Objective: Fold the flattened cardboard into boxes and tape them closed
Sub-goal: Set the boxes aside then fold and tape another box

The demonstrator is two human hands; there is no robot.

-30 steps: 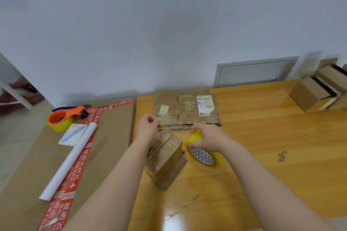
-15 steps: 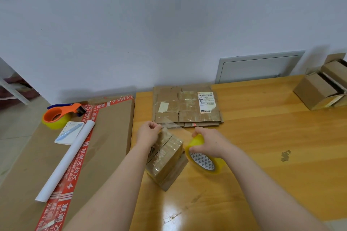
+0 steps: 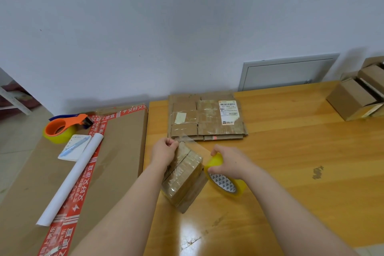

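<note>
Our left hand point(image 3: 165, 151) pinches the tape strip point(image 3: 193, 144) over the box point(image 3: 184, 174), our right hand point(image 3: 230, 162) grips the roll point(image 3: 227, 184) — slack could twist it crooked.

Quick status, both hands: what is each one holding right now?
Left hand: pinching the free end of the clear tape above the small box.
Right hand: gripping the yellow tape roll.
</note>
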